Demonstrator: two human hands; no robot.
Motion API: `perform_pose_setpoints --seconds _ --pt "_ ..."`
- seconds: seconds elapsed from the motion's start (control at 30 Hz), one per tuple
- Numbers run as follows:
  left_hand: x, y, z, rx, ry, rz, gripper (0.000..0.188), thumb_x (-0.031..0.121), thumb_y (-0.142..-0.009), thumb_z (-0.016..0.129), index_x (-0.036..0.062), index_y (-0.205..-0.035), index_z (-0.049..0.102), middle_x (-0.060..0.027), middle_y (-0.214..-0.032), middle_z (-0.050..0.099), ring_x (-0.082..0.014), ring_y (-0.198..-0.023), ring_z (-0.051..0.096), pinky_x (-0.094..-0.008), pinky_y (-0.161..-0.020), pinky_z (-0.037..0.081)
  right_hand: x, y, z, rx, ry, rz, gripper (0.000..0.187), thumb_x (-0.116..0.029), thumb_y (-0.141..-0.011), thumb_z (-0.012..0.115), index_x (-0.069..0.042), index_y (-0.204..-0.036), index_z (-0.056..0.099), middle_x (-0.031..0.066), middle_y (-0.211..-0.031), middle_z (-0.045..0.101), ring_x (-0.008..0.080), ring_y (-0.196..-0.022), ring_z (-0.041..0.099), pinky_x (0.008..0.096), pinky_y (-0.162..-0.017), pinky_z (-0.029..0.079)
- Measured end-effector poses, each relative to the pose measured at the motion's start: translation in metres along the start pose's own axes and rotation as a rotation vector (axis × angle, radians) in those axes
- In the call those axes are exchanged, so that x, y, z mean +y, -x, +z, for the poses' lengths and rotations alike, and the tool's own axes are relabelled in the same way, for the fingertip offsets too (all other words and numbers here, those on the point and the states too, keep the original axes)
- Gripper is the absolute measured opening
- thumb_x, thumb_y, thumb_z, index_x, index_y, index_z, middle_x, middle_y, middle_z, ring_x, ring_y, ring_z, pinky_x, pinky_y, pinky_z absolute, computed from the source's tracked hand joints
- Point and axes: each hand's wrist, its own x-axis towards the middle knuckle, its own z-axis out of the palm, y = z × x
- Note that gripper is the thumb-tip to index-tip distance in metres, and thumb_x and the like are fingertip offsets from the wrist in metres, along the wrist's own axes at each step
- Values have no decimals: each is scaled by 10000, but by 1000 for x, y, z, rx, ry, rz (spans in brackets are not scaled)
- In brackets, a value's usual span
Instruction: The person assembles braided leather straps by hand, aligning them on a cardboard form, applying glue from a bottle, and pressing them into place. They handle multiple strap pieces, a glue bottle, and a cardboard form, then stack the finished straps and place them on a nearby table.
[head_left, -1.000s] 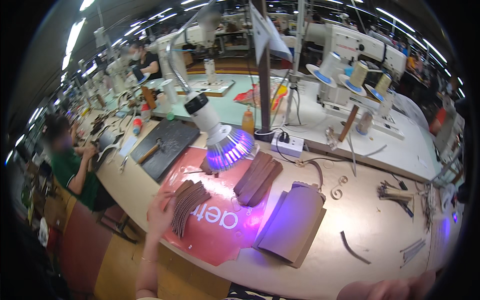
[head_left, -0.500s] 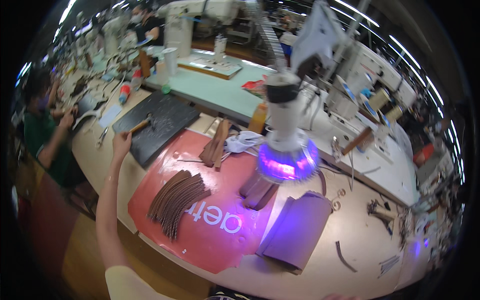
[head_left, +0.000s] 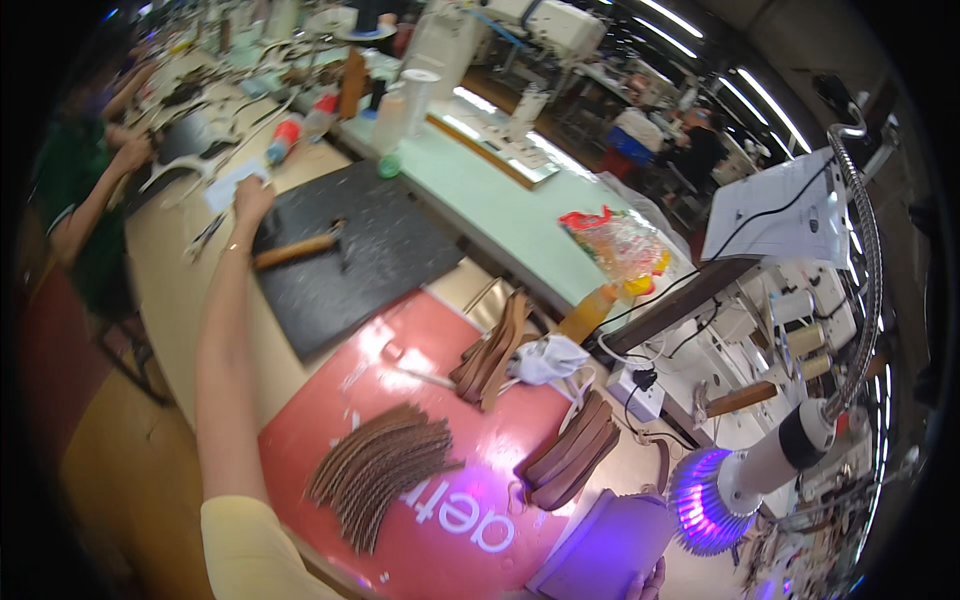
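My left hand (head_left: 253, 200) reaches out past the black board (head_left: 350, 262), beside a small white paper (head_left: 224, 190). Its fingers are bunched together; anything inside them is hidden. A hammer (head_left: 298, 250) with a wooden handle lies on the board, close to my left wrist. At the bottom edge, my right hand (head_left: 648, 584) touches the lower edge of a folded brown sheet (head_left: 603, 548); most of that hand is cut off. A fanned stack of brown strips (head_left: 385, 468) rests on the red sheet (head_left: 330, 408). Two more bundles of brown strips (head_left: 573, 450) lie to its right.
A lamp (head_left: 712, 500) with a purple glow leans in at right on a bendy metal neck. Beyond the board stand a red-capped bottle (head_left: 284, 138) and a pale green table (head_left: 480, 190). A co-worker in green (head_left: 80, 190) works at far left.
My left hand has let go of the hammer and moved beyond it. My right hand has come to the folded sheet. The whole view has shifted, and the lamp appears farther right.
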Motion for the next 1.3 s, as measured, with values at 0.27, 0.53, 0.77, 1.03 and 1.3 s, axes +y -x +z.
perform_pose_setpoints --seconds 0.27,0.53,0.77,1.03,1.3 --pt "-44 -93 107 -72 6 56 491 114 -874 512 -40 -1337 461 -302 -1252 563 -458 -1172 535 -513 -973 431 -7 8 11 136 170 116 621 -293 -990 517 19 -1471 279 210 -1434 411 299 -1296 444 395 -1049 383" --pt "1 -98 94 -146 -276 226 352 123 -856 501 9 -1188 523 -281 -1169 588 -435 -1083 570 -480 -921 447 -9 8 4 86 192 19 623 -234 -961 564 -10 -1466 278 222 -1345 500 298 -1210 539 392 -942 504" --pt "27 -57 44 -20 -230 304 206 216 -857 554 52 -966 617 -240 -1035 644 -411 -953 617 -476 -815 489 -17 6 13 147 49 20 609 -262 -961 567 9 -1448 321 243 -1337 505 319 -1204 558 403 -952 500" --pt "43 -48 -21 216 -161 631 345 387 -860 591 51 -817 651 -197 -801 678 -404 -692 630 -503 -601 484 -4 3 18 256 253 -115 639 -333 -927 580 24 -1416 374 277 -1327 506 383 -1196 544 431 -1013 442" --pt "77 41 -202 252 -69 907 309 324 -917 561 39 -943 679 -191 -812 694 -353 -664 658 -451 -570 508 -19 3 18 281 424 -102 649 -356 -913 578 18 -1406 384 266 -1355 484 408 -1190 524 469 -1003 422"
